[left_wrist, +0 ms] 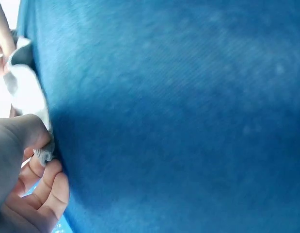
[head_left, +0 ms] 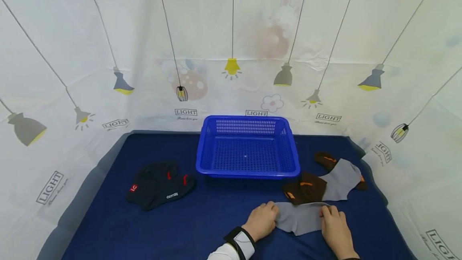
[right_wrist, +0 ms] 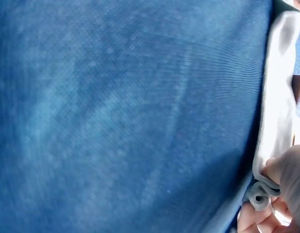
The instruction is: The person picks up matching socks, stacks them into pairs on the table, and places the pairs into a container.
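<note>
Both hands hold a grey sock [head_left: 297, 218] stretched sideways near the front of the table. My left hand [head_left: 262, 219] pinches its left end between thumb and fingers, as the left wrist view shows at the left hand [left_wrist: 31, 170]. My right hand [head_left: 336, 230] pinches the right end; in the right wrist view the cloth bunches into a small roll at the right hand [right_wrist: 285, 194]. Just beyond lies another grey sock [head_left: 343, 179] with brown parts and orange marks. A brown patch [head_left: 294, 193] adjoins the held sock's far edge; which sock it belongs to is unclear.
A blue plastic basket [head_left: 245, 153] with perforated walls stands at the table's back middle, nothing visible inside. Black socks [head_left: 155, 185] with red marks and white lettering lie on the left. Dark blue cloth [head_left: 173, 232] covers the table, and a printed white curtain [head_left: 216, 19] surrounds it.
</note>
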`<action>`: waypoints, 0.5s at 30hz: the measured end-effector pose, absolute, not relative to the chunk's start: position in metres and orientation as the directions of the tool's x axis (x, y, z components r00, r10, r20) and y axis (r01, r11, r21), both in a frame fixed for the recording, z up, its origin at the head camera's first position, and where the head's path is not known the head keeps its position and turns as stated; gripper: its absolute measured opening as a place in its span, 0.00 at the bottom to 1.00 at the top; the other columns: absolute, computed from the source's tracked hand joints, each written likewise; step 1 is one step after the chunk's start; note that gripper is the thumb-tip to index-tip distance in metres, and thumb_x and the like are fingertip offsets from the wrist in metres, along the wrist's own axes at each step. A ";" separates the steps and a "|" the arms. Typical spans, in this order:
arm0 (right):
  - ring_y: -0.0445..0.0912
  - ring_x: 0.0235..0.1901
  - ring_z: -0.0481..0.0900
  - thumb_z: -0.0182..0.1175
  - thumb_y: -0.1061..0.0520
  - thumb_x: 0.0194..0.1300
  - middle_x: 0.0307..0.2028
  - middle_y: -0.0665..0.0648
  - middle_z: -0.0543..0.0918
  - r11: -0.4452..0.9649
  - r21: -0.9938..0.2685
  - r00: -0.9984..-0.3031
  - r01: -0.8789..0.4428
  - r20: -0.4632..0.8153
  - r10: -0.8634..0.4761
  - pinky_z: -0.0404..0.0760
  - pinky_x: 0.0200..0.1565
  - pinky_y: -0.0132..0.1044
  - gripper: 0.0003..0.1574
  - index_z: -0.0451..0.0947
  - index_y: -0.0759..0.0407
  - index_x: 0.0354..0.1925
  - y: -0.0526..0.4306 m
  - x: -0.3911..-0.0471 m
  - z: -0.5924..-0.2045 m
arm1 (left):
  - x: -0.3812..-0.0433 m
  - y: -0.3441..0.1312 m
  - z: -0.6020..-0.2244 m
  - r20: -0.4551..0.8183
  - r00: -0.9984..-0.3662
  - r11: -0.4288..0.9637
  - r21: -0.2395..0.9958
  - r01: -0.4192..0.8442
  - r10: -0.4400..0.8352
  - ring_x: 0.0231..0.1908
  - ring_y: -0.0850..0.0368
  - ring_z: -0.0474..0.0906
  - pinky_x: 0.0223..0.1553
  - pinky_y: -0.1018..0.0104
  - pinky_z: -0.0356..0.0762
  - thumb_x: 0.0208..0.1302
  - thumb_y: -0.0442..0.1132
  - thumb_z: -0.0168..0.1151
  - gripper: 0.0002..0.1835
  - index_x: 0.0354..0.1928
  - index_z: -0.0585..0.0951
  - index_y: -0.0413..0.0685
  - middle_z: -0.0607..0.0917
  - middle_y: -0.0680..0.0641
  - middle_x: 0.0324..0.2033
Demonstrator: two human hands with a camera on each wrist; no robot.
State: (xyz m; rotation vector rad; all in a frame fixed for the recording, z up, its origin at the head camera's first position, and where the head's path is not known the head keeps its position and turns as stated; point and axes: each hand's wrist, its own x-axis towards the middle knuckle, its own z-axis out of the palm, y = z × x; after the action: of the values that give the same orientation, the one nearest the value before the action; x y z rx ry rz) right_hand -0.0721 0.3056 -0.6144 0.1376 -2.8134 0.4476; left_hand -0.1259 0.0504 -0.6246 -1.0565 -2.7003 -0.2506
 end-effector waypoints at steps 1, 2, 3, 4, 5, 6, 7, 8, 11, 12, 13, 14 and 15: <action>0.58 0.29 0.69 0.66 0.78 0.61 0.31 0.60 0.70 0.947 -0.292 -0.954 -0.137 0.296 -0.047 0.74 0.34 0.56 0.17 0.72 0.60 0.33 0.305 -0.071 -0.613 | -0.128 0.049 -0.627 0.291 -0.711 0.723 0.087 0.686 0.640 0.32 0.59 0.83 0.30 0.67 0.82 0.54 0.38 0.81 0.12 0.38 0.86 0.52 0.83 0.52 0.37; 0.58 0.29 0.69 0.66 0.77 0.61 0.31 0.59 0.70 0.946 -0.294 -0.955 -0.134 0.293 -0.045 0.74 0.34 0.56 0.17 0.72 0.60 0.33 0.304 -0.071 -0.612 | -0.130 0.049 -0.634 0.320 -0.704 0.719 0.089 0.689 0.635 0.31 0.59 0.82 0.28 0.67 0.81 0.53 0.38 0.80 0.12 0.37 0.85 0.52 0.82 0.53 0.36; 0.58 0.29 0.69 0.66 0.78 0.61 0.31 0.59 0.70 0.946 -0.294 -0.955 -0.135 0.293 -0.045 0.74 0.34 0.56 0.17 0.72 0.60 0.33 0.303 -0.070 -0.611 | -0.132 0.048 -0.640 0.347 -0.698 0.716 0.097 0.691 0.627 0.30 0.60 0.81 0.27 0.67 0.80 0.51 0.37 0.80 0.12 0.35 0.84 0.53 0.81 0.53 0.34; 0.58 0.29 0.69 0.66 0.78 0.60 0.31 0.58 0.70 0.946 -0.294 -0.953 -0.139 0.301 -0.046 0.74 0.34 0.56 0.18 0.72 0.60 0.33 0.303 -0.070 -0.610 | -0.134 0.048 -0.647 0.372 -0.691 0.714 0.100 0.693 0.619 0.30 0.60 0.80 0.26 0.66 0.79 0.50 0.37 0.79 0.12 0.34 0.83 0.53 0.80 0.54 0.34; 0.57 0.29 0.68 0.66 0.78 0.60 0.31 0.58 0.69 0.945 -0.295 -0.949 -0.145 0.310 -0.049 0.74 0.34 0.55 0.18 0.72 0.60 0.33 0.301 -0.069 -0.608 | -0.134 0.046 -0.645 0.365 -0.697 0.715 0.110 0.691 0.617 0.30 0.61 0.80 0.27 0.67 0.78 0.51 0.38 0.80 0.12 0.34 0.83 0.54 0.80 0.54 0.34; 0.57 0.29 0.68 0.67 0.78 0.59 0.30 0.58 0.69 0.945 -0.292 -0.946 -0.150 0.321 -0.051 0.73 0.34 0.55 0.18 0.72 0.60 0.32 0.300 -0.069 -0.607 | -0.135 0.045 -0.647 0.371 -0.696 0.710 0.123 0.693 0.615 0.30 0.61 0.79 0.27 0.68 0.77 0.52 0.37 0.80 0.13 0.34 0.83 0.54 0.79 0.54 0.33; 0.56 0.29 0.68 0.67 0.79 0.58 0.30 0.57 0.69 0.944 -0.289 -0.939 -0.160 0.339 -0.055 0.73 0.33 0.54 0.19 0.72 0.60 0.32 0.299 -0.068 -0.607 | -0.136 0.043 -0.652 0.388 -0.690 0.706 0.128 0.697 0.611 0.29 0.62 0.78 0.27 0.68 0.77 0.52 0.37 0.79 0.12 0.34 0.82 0.55 0.78 0.55 0.33; 0.56 0.28 0.67 0.68 0.79 0.57 0.30 0.57 0.69 0.943 -0.285 -0.934 -0.170 0.352 -0.062 0.72 0.33 0.53 0.20 0.72 0.60 0.32 0.297 -0.067 -0.606 | -0.135 0.040 -0.651 0.378 -0.695 0.702 0.146 0.697 0.612 0.29 0.62 0.77 0.27 0.68 0.76 0.53 0.36 0.78 0.12 0.35 0.82 0.55 0.78 0.55 0.33; 0.54 0.28 0.66 0.68 0.79 0.56 0.30 0.56 0.69 0.940 -0.284 -0.926 -0.190 0.369 -0.075 0.71 0.32 0.50 0.20 0.72 0.59 0.32 0.290 -0.065 -0.605 | -0.130 0.029 -0.642 0.376 -0.704 0.697 0.182 0.693 0.602 0.29 0.62 0.76 0.26 0.69 0.75 0.54 0.35 0.78 0.12 0.35 0.82 0.54 0.77 0.54 0.33; 0.53 0.28 0.66 0.68 0.79 0.56 0.30 0.55 0.69 0.939 -0.287 -0.927 -0.191 0.368 -0.077 0.71 0.31 0.50 0.21 0.72 0.59 0.32 0.288 -0.065 -0.605 | -0.128 0.025 -0.641 0.387 -0.704 0.696 0.190 0.693 0.596 0.29 0.62 0.76 0.26 0.69 0.74 0.54 0.34 0.78 0.12 0.35 0.82 0.54 0.77 0.54 0.33; 0.53 0.28 0.66 0.68 0.79 0.56 0.30 0.55 0.69 0.937 -0.291 -0.928 -0.196 0.363 -0.082 0.71 0.32 0.49 0.21 0.72 0.58 0.32 0.285 -0.064 -0.604 | -0.127 0.021 -0.639 0.388 -0.709 0.700 0.195 0.687 0.589 0.29 0.61 0.76 0.26 0.68 0.74 0.55 0.34 0.78 0.13 0.35 0.82 0.54 0.77 0.54 0.33; 0.52 0.28 0.66 0.68 0.79 0.56 0.30 0.55 0.69 0.935 -0.295 -0.930 -0.199 0.358 -0.086 0.71 0.32 0.48 0.21 0.73 0.58 0.32 0.283 -0.064 -0.604 | -0.126 0.017 -0.642 0.393 -0.713 0.703 0.198 0.683 0.581 0.29 0.61 0.76 0.26 0.68 0.74 0.54 0.34 0.78 0.13 0.35 0.81 0.54 0.76 0.54 0.33; 0.52 0.29 0.66 0.69 0.79 0.56 0.31 0.55 0.69 0.933 -0.297 -0.930 -0.204 0.356 -0.090 0.71 0.32 0.48 0.21 0.73 0.58 0.32 0.280 -0.064 -0.604 | -0.127 0.014 -0.647 0.416 -0.710 0.707 0.194 0.680 0.569 0.28 0.61 0.74 0.26 0.69 0.73 0.52 0.33 0.78 0.14 0.35 0.81 0.54 0.76 0.54 0.33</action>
State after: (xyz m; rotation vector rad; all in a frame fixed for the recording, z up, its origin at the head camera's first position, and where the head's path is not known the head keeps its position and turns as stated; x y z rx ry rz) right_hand -0.0641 0.2804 -0.6035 0.2151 -2.7492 0.4734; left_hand -0.1268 0.0136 -0.6472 -0.9788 -2.5900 -0.4822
